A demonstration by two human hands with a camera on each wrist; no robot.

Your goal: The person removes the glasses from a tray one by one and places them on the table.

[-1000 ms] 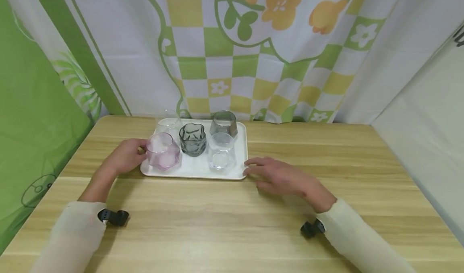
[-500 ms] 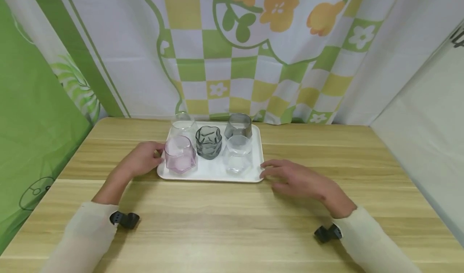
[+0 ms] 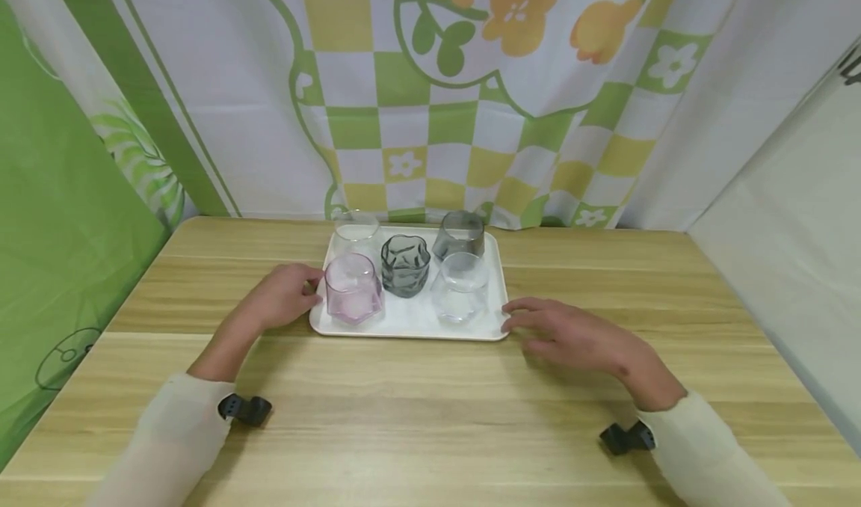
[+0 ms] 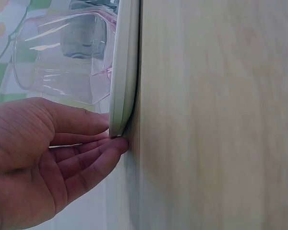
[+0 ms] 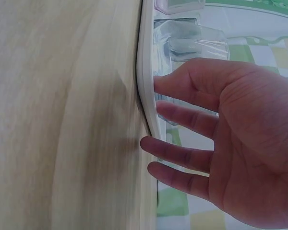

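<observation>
A white rectangular tray (image 3: 410, 327) lies on the table, bearing several drinking glasses. Front left on it is a pink glass (image 3: 353, 290); a grey-green wavy glass (image 3: 406, 271) stands in the middle. A clear glass (image 3: 460, 290) is front right, a smoky grey glass (image 3: 460, 238) back right and another clear glass (image 3: 356, 232) back left. My left hand (image 3: 284, 296) pinches the tray's left end, thumb at the rim and fingertips under its edge in the left wrist view. At the right end, my right hand (image 3: 578, 336) touches the rim with thumb and index finger, its fingers fairly straight and spread.
The wooden table (image 3: 430, 417) extends in front of the tray and to both sides. A patterned curtain (image 3: 417, 126) hangs right behind the table's back edge. Green cloth (image 3: 67, 230) borders the left side, and a pale wall (image 3: 794, 193) the right.
The tray with its glasses has slid to the right along the table, and both hands have moved with it. The glasses keep their places on the tray.
</observation>
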